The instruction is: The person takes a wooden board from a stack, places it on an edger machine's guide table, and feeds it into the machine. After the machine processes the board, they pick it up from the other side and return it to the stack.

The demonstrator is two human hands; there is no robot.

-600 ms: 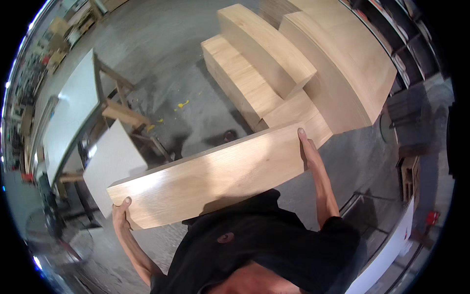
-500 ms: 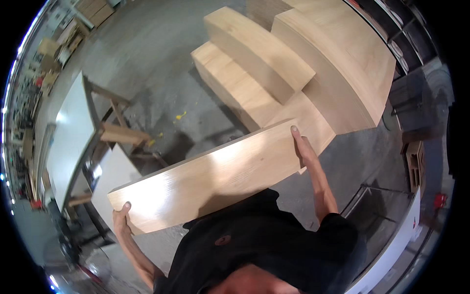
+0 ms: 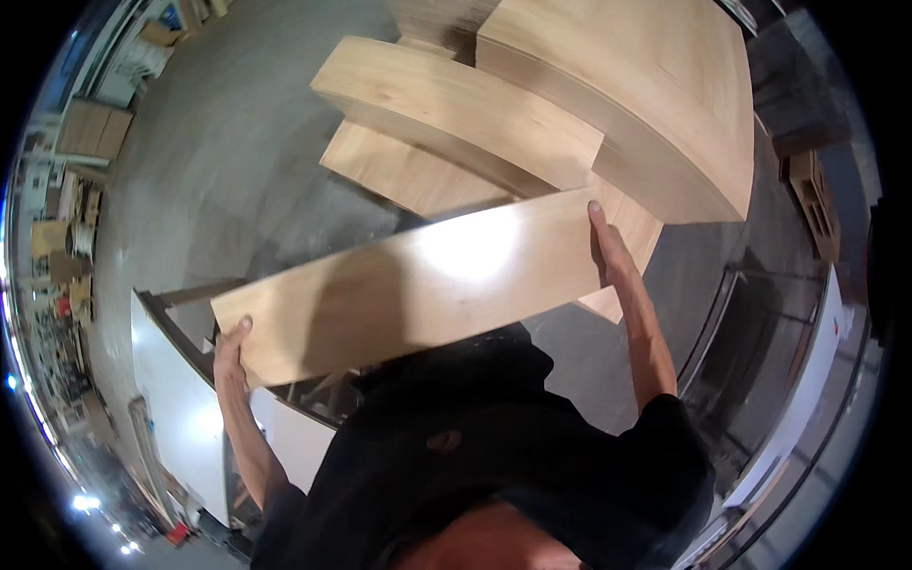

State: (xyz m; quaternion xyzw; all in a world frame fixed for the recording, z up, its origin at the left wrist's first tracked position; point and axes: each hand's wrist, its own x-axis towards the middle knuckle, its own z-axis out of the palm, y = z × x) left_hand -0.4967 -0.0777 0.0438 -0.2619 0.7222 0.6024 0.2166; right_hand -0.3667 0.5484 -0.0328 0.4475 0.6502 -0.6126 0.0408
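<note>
A long pale wooden board [image 3: 437,285] spans the space in front of my chest, tilted so its right end sits farther from me. My left hand [image 3: 233,347] grips its left end, thumb on the upper face and fingers hidden behind the edge. At the other end my right hand [image 3: 610,249] holds it the same way. Just beyond the board lies a stack of similar wood, with a thick long piece [image 3: 456,104] on top of a lower piece [image 3: 408,171]. Whether the board touches the stack, I cannot tell.
A large block of pale panels [image 3: 627,85] stands at the far right beside the stack. A white-topped table [image 3: 180,408] is at the left. At the right are a metal frame [image 3: 712,323] and a white panel [image 3: 803,389]. Grey concrete floor [image 3: 228,142] extends at the far left.
The view has turned and come closer to the stack. The board, still in both my hands, has risen in the picture, and the white table now appears lower at the left.
</note>
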